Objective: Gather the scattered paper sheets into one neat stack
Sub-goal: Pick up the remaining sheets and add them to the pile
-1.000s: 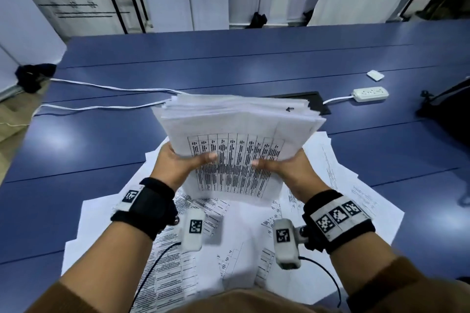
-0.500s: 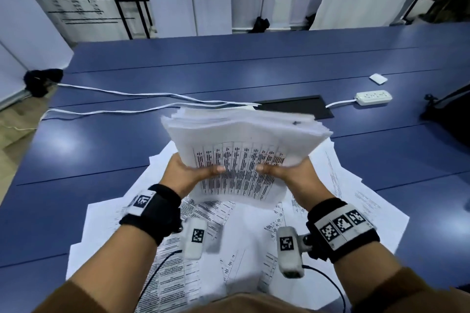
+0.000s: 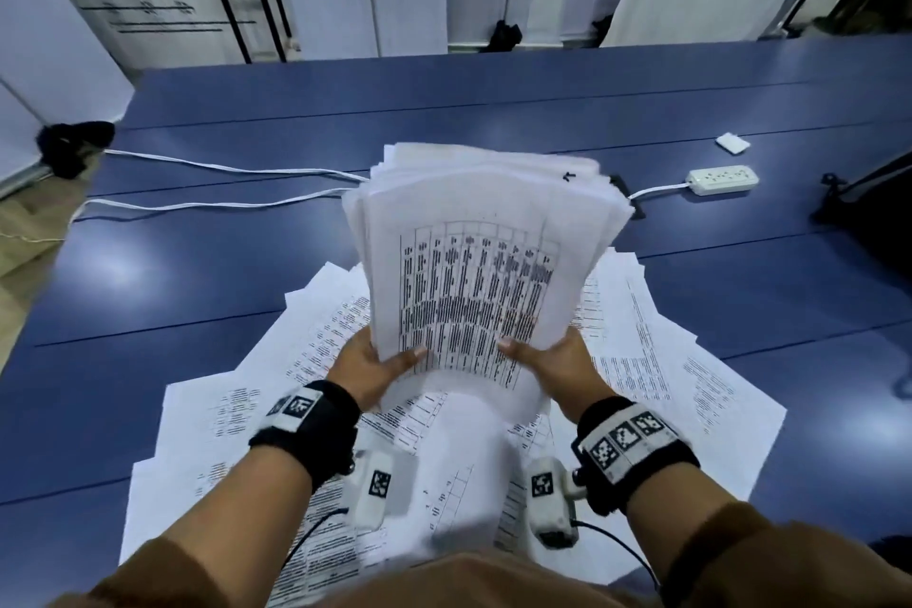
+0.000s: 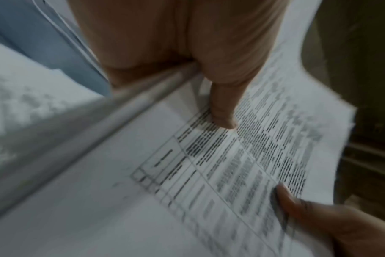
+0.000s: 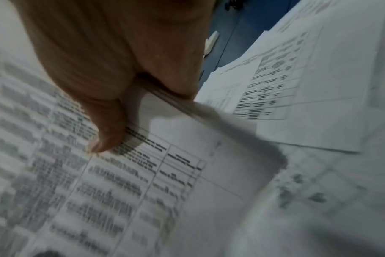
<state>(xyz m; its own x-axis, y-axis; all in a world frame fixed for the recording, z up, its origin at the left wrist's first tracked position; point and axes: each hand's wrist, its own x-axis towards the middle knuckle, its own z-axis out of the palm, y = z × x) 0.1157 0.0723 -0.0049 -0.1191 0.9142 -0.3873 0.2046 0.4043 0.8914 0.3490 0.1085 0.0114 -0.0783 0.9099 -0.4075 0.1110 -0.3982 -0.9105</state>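
Observation:
A thick bundle of printed paper sheets (image 3: 474, 262) is held up above the blue table (image 3: 207, 272), tilted with its far edge raised. My left hand (image 3: 375, 363) grips its near left edge, thumb (image 4: 222, 118) on the top sheet. My right hand (image 3: 548, 360) grips the near right edge, thumb (image 5: 106, 139) pressing the printed table. The bundle's edges (image 4: 130, 107) are uneven. Several loose sheets (image 3: 656, 360) lie spread on the table under the bundle and around my forearms.
A white power strip (image 3: 723, 179) with its cord lies at the far right, a small white object (image 3: 732, 142) behind it. Two white cables (image 3: 212, 185) run across the far left of the table. A dark bag (image 3: 873, 222) sits at the right edge.
The bundle has been tipped up from nearly flat to steeply tilted, and both hands have shifted lower and closer to me while keeping their grip.

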